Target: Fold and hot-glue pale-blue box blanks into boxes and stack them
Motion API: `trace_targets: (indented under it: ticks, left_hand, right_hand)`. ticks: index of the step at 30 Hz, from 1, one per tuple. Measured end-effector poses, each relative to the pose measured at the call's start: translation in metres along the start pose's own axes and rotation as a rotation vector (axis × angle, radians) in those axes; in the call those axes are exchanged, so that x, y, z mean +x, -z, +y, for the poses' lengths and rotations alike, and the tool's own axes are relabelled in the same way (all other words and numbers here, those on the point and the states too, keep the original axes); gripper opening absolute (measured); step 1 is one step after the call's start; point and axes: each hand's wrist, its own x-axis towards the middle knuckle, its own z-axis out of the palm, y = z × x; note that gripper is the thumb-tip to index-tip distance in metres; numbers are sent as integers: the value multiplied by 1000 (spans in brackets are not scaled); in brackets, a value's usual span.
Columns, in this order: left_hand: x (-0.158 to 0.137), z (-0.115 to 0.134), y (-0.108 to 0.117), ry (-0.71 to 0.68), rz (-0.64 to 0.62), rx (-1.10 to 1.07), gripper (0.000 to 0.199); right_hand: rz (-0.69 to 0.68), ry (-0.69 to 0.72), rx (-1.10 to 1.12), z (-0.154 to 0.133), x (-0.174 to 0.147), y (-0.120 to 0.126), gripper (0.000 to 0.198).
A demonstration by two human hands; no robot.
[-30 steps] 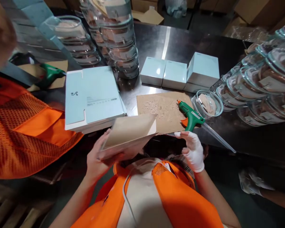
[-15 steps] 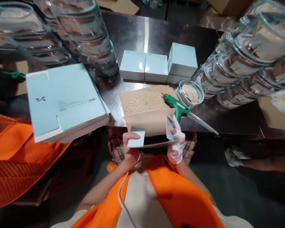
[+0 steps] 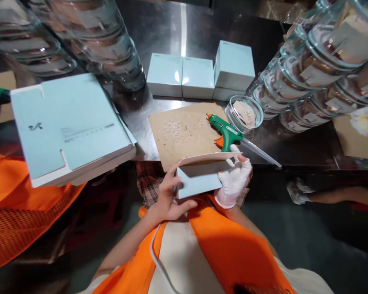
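Observation:
Between my two hands, in front of my body, is a partly folded light-blue cardboard box (image 3: 199, 185) with its long side facing me and its top flap raised. My left hand (image 3: 167, 200) grips its left end, fingers at the corner and thumb stretched along the bottom edge. At the right end, my right hand (image 3: 236, 183), in a white glove, holds the side and the raised flap. Just beyond the box lies a green glue gun (image 3: 227, 128) with an orange tip and trigger and a clear glue stick (image 3: 260, 152) sticking out behind. Under it is a glue-spotted cardboard sheet (image 3: 180, 134).
A stack of flat light-blue box blanks (image 3: 76, 126) lies at the left. Several closed boxes (image 3: 165, 73) stand behind the cardboard. Stacked glass containers (image 3: 107, 45) rise at both sides, with a single glass bowl (image 3: 245, 114) by the glue gun. An orange vest (image 3: 6, 212) shows a person at left.
The sheet I held with its end flaps turned up is now folded into a box shape, its blue side towards me. My left hand has shifted its grip, with the thumb now lower.

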Motion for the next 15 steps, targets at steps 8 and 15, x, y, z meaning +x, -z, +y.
trace_targets:
  ticks: [8,15]
  left_hand:
    - [-7,-22,41,55,98,171,30]
    - [-11,-35,24,113,207,161,39]
  right_hand:
    - [-222,-187,-914,-6,83,43,47]
    - [-213,-575,-810,14,120,30,24]
